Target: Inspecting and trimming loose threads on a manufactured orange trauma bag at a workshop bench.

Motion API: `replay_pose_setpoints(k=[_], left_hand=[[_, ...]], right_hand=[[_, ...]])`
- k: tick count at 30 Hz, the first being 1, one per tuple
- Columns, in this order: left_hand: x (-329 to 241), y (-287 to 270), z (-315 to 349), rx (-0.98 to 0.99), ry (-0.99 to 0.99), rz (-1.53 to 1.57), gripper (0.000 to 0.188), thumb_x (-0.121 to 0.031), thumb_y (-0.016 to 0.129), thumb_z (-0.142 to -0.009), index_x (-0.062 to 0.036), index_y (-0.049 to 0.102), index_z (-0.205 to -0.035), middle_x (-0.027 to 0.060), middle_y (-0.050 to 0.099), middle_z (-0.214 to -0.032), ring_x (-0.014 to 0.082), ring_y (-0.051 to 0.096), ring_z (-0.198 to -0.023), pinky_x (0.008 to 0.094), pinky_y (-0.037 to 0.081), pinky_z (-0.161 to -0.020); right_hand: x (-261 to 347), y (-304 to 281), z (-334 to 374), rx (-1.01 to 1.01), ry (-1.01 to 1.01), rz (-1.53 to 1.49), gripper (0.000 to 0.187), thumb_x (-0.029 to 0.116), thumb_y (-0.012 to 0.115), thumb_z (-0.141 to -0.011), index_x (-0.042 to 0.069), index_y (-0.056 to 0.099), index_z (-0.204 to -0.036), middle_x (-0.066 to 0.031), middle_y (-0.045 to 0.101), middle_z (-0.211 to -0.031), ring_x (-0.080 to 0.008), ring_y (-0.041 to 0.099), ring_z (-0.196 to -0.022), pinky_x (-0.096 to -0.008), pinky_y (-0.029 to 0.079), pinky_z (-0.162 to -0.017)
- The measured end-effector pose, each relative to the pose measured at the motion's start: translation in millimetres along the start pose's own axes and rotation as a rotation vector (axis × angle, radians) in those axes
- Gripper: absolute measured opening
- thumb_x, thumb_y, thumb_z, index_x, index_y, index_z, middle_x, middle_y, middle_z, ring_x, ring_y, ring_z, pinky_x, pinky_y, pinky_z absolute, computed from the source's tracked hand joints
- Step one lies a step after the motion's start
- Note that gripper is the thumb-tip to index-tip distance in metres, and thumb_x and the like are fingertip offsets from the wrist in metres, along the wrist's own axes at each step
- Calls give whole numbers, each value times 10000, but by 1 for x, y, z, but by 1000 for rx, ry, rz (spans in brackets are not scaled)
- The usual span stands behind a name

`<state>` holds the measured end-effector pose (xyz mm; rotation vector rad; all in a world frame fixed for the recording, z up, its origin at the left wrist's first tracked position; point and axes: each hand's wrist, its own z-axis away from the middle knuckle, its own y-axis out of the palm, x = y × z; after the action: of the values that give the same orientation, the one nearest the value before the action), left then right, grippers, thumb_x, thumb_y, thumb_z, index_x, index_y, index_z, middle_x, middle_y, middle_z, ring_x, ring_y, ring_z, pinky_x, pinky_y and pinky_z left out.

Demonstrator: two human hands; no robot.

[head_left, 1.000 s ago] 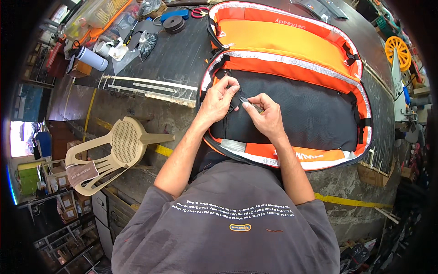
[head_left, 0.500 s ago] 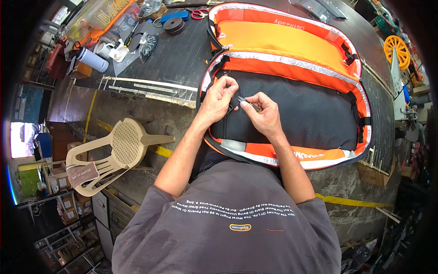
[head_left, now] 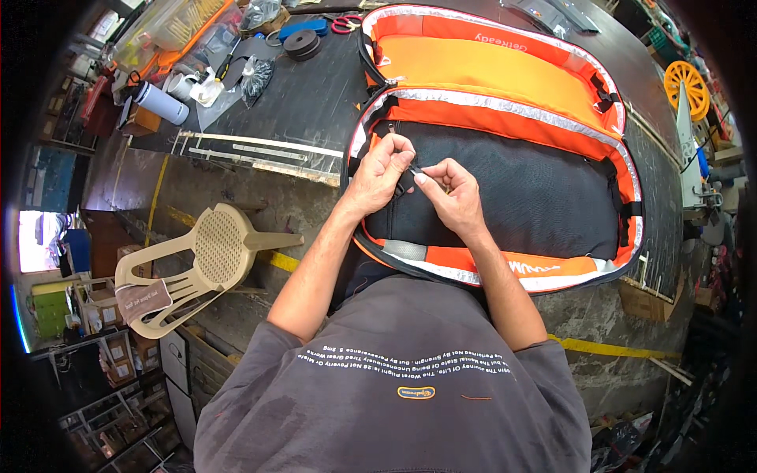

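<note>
An orange and black bag [head_left: 512, 185] lies unzipped and spread open on the table, its lid folded away from me. Over its left end, my left hand [head_left: 381, 177] pinches a narrow black strap [head_left: 404, 183]. Close beside it, my right hand [head_left: 455, 199] is closed on small snips [head_left: 419, 171] with a grey pointed tip, which meets the strap at my left fingertips. Most of the snips is hidden by my right fingers. The bag's black inner panel [head_left: 512, 189] spreads beneath both hands.
A dark worktable [head_left: 307, 102] carries a roll of black tape [head_left: 302, 45], red-handled scissors [head_left: 345, 24] and a bluish-white bottle [head_left: 160, 103]. A beige plastic chair [head_left: 217, 248] stands at the left. At the far right is a yellow wheel [head_left: 686, 91].
The snips' tip has come closer to my left fingertips and the strap, and less of the tool shows. Both hands stay nearly in place; the bag has not moved.
</note>
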<state>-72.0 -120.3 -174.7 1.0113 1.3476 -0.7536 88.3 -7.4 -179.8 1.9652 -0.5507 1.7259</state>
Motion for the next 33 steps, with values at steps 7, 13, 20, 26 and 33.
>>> replay_pose_setpoints(k=[7,13,20,26,33], left_hand=[[1,1,-1,-27,-42,-40,220,-300,593,-1157,-80,599,-1172,-39,514,-939,43,523,-834,270,634,-656],[2,3,1,-29,-60,-44,222,-293,601,-1152,-71,597,-1151,-40,516,-902,45,523,-795,280,640,-631],[3,4,2,-50,-101,-149,198,-261,603,-1145,-64,593,-1159,-35,527,-876,40,535,-768,289,644,-625],[1,6,1,-112,-85,-30,195,-217,621,-1129,-52,617,-1233,-54,551,-837,37,545,-742,268,611,-681],[-27,-1,15,178,-126,-216,331,-67,660,-984,0,730,-1300,-8,710,-905,78,652,-849,263,540,-840]], right_hand=[[-13,-10,-3,-174,34,-288,158,139,775,-1051,24,687,-1114,63,666,-873,19,532,-735,-178,411,-639],[-12,-9,-4,33,164,-128,348,144,847,-982,-9,716,-1265,98,612,-805,16,479,-682,-193,364,-606],[-11,-23,-11,-228,277,-492,159,216,676,-1111,82,671,-1026,110,418,-668,-18,310,-520,-241,269,-505],[1,-37,-15,-86,198,-591,222,233,568,-1167,61,646,-1052,63,458,-674,-38,301,-503,-247,270,-507],[16,-35,-23,-83,55,-318,177,224,651,-1131,70,673,-1046,-52,761,-923,1,424,-582,-209,371,-534]])
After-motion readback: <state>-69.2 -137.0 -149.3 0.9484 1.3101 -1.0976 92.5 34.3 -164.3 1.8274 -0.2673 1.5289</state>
